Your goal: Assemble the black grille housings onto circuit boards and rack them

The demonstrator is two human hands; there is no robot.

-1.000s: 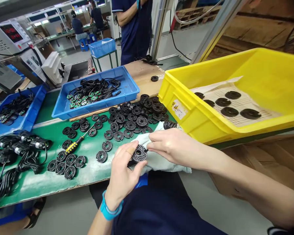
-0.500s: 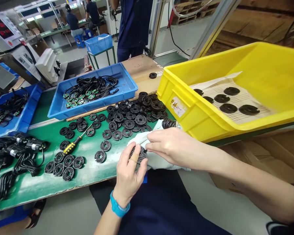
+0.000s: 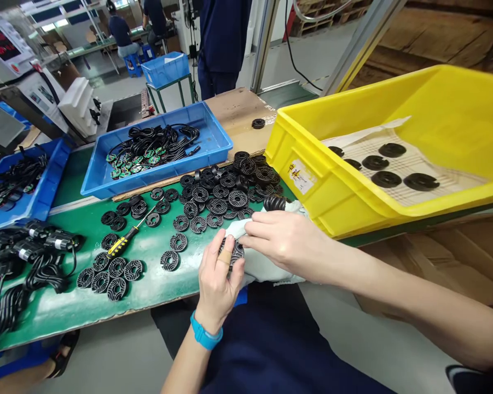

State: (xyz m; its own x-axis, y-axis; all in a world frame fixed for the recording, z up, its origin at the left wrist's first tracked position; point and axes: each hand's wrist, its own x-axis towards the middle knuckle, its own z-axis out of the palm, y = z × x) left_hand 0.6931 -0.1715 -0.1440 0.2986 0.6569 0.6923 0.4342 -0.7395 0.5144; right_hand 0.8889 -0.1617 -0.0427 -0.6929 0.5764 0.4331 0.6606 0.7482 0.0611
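Note:
My left hand [image 3: 217, 282], with a blue wristband and a bandaged finger, is closed round a round black slotted plastic disc [image 3: 235, 253] at the front edge of the green bench [image 3: 65, 306]. My right hand [image 3: 285, 241] lies beside it, fingers curled and pinching at the disc's right rim and a pale grey cloth [image 3: 262, 268] spread beneath both hands. A heap of the same black discs [image 3: 225, 191] lies just beyond my hands.
A yellow bin [image 3: 353, 202] with black discs on paper stands at the right. A yellow-handled screwdriver [image 3: 125, 241] and grouped discs [image 3: 109, 273] lie to the left. Blue trays [image 3: 213, 137] hold cables and small boards. Black corded units [image 3: 24, 251] sit far left. A person [image 3: 221, 38] stands behind.
My left hand has shifted up and closed further over the disc, hiding most of it. My right hand has slid slightly left and up along the cloth.

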